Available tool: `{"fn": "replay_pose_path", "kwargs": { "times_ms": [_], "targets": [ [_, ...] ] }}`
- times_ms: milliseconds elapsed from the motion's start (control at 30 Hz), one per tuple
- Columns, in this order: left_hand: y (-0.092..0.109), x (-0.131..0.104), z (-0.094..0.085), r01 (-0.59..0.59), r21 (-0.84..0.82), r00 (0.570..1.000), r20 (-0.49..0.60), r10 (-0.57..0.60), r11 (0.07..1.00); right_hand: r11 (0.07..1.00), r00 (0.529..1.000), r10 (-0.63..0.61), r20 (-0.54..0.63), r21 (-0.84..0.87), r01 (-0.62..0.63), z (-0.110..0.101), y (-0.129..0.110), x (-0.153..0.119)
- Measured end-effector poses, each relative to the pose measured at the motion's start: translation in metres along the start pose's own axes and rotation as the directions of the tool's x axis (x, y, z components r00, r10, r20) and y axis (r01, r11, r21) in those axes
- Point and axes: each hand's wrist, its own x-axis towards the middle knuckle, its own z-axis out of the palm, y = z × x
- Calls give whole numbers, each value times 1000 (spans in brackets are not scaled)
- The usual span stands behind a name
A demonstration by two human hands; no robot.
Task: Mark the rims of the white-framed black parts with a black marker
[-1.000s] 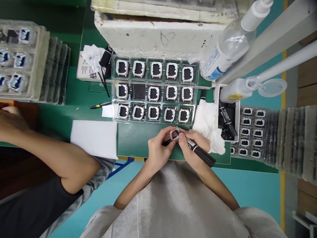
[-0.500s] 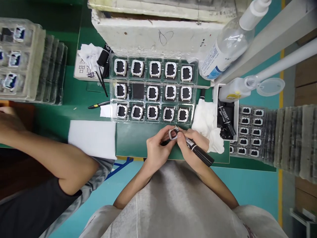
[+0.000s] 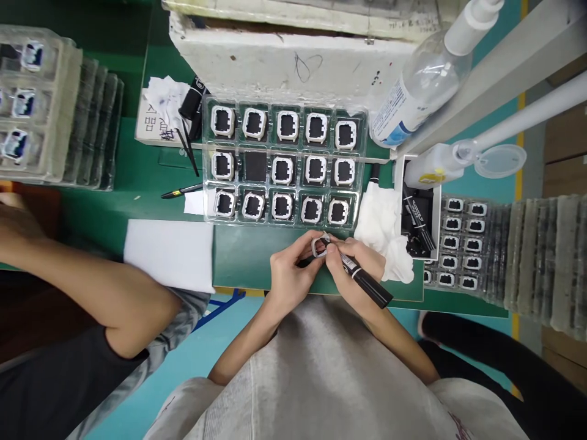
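My left hand (image 3: 291,272) is closed on a small silver square frame (image 3: 318,246) near the front edge of the green table. A black marker (image 3: 367,282) is held in my right hand (image 3: 351,263), its tip end at the frame's inner side. Just beyond my hands lies a clear plastic tray (image 3: 269,219) of similar frames with dark centres. One compartment (image 3: 255,167), in its middle row, shows only a dark square. Part of a dark object shows under my left fingers, mostly hidden.
Right of the tray are white cloths (image 3: 380,229), a box of markers (image 3: 439,235) and a spray bottle (image 3: 415,91). More stacked trays (image 3: 541,256) stand far right. A co-worker's arm (image 3: 87,275) is at left, near a white pad (image 3: 169,253). A person's dark-clad leg (image 3: 490,354) is at lower right.
A person's dark-clad legs have come into view at the lower right. My hands keep the same hold on the frame and marker, with barely any visible movement.
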Motion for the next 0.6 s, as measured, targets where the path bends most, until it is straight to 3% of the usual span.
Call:
{"fn": "replay_pose_path", "kwargs": {
  "times_ms": [133,300,600],
  "targets": [
    [1,2,0,74,-117,997,-12,-76,990,997,999,23,-26,77,-21,-2,1,-2],
    [4,4,-1,66,-229,998,-1,-69,971,987,999,33,-34,159,-27,-2,2,-4],
    [0,0,0,18,-117,999,-28,-22,993,998,998,-65,-18,7,65,-1,-3,-1]
  ]
}}
